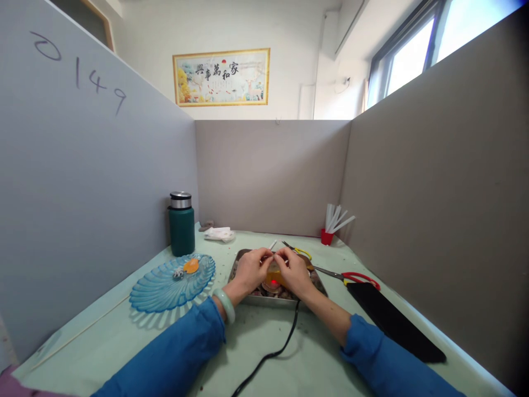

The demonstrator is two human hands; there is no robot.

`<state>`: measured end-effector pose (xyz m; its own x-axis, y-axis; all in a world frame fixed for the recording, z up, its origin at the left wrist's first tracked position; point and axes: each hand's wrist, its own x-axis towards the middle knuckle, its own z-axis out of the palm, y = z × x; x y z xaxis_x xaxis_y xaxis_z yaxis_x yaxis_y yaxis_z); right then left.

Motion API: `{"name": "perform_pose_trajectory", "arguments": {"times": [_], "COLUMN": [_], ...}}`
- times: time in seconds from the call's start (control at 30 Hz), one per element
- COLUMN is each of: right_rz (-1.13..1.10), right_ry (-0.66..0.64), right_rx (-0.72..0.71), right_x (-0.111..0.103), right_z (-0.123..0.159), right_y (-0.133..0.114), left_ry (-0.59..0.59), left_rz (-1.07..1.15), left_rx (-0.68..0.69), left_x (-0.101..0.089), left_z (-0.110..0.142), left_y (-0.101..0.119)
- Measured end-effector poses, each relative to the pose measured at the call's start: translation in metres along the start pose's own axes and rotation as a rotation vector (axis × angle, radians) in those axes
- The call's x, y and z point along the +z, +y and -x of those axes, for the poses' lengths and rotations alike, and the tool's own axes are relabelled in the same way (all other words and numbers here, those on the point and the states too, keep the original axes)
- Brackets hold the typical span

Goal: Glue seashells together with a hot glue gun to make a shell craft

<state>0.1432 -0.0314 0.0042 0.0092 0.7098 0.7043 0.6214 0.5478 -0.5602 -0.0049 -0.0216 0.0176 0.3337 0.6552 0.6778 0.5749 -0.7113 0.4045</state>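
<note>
One metal tray (264,302), set on a pale-green table (314,353)

Reddish-brown pieces (285,294) and a red light (273,283) are contained in the tray. Above it, the left hand (251,270) and right hand (293,273) are held with fingers curled, tips close together; whether anything is pinched by either cannot be told. To the tray's left, a blue plate (165,288) and a green bottle (182,232) are placed; to its right, red-handled scissors (359,275) are laid.
</note>
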Motion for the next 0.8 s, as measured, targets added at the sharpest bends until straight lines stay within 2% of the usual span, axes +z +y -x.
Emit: {"name": "perform_pose_trajectory", "arguments": {"times": [0.8], "right_rz": [0.008], "right_ry": [0.002], "right_rx": [-0.013], "right_x": [0.0003], "right_z": [0.0002], "right_y": [-0.0001], "left_ry": [-0.006], "left_rz": [-0.042], "left_rx": [-0.007], "left_x": [-0.0007], "left_z": [-0.0013], "left_y": [0.001]}}
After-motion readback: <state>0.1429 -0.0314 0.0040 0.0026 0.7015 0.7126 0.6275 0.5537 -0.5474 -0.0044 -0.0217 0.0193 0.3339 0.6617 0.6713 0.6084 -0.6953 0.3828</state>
